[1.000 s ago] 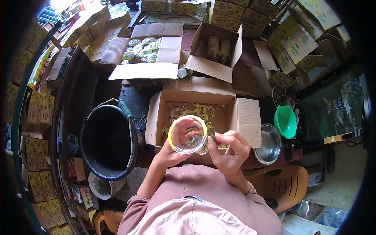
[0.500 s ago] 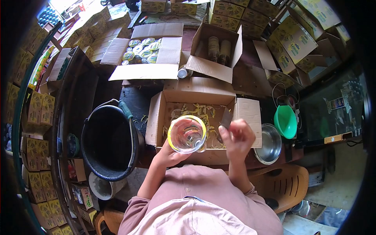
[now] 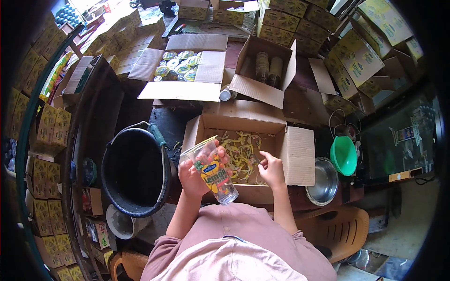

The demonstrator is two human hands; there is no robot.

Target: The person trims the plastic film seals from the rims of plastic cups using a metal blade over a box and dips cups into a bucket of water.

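The left hand [image 3: 193, 180] has its grip closed around a clear lemon-print plastic cup [image 3: 214, 172], tilted, rim toward 11 o'clock, base toward 5; the cup partly covers the fingers behind it. At 3 o'clock from the cup, the right hand [image 3: 272, 169] extends its index finger; whether its grip holds anything cannot be told. The cup hides the near-left corner of the cardboard carton [image 3: 300, 155]. A carton flap overlaps the steel bowl [image 3: 323, 183].
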